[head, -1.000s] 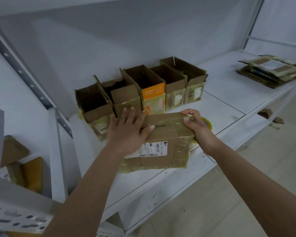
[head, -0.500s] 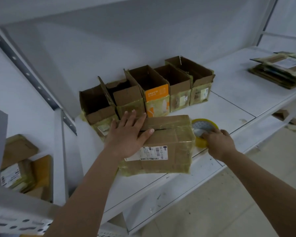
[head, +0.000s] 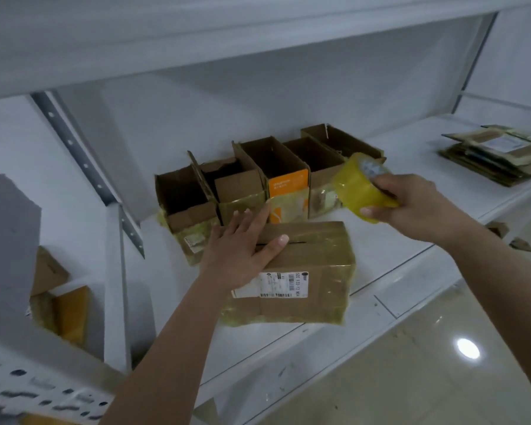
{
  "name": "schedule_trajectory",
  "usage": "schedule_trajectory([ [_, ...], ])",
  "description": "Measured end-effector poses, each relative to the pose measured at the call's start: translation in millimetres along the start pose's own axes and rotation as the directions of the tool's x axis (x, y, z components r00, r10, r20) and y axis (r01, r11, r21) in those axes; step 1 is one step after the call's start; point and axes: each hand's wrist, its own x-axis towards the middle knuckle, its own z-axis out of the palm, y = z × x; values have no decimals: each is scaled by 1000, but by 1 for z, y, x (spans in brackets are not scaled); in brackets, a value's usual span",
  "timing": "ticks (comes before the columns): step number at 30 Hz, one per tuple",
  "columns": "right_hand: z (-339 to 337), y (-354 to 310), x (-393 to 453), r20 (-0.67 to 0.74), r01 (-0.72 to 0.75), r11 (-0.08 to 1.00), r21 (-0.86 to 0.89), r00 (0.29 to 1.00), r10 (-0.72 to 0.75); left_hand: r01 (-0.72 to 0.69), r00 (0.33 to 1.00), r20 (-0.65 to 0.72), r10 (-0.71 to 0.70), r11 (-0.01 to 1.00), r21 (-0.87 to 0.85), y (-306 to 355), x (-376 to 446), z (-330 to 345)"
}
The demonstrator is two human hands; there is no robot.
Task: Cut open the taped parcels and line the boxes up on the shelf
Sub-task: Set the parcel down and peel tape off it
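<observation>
White metal shelf over glossy tiled floor. Left hand lies flat, fingers straight, on the tape-glazed cardboard parcel. Right hand grips a translucent yellow tape roll beyond it.

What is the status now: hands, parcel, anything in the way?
Left hand flat on parcel, fingers straight. Right hand grips tape roll above shelf. Parcel closed, in front of five open boxes. No cutter seen.

The right hand has lifted the tape roll off the shelf.
</observation>
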Motion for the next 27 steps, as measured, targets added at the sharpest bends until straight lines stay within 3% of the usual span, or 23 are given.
schedule_trajectory([
  [4, 21, -56, -13, 117, 159, 981, 108, 978, -172, -79, 995, -81, 64, 977, -199, -3, -9, -5],
  [9, 53, -79, -10, 192, 166, 984, 60, 966, -174, -149, 981, -164, 104, 945, -291, -5, -16, -6],
  [18, 61, -69, -5, 186, 194, 980, 52, 962, -201, -68, 979, -197, -49, 835, -545, 1, -17, -7],
  [23, 53, -59, -4, 308, 297, 955, -5, 909, -281, -87, 966, -235, -105, 726, -682, -2, -15, -4],
  [27, 40, -66, 2, 248, 356, 935, 5, 905, -346, -152, 946, -293, -137, 611, -777, -5, -15, -4],
])
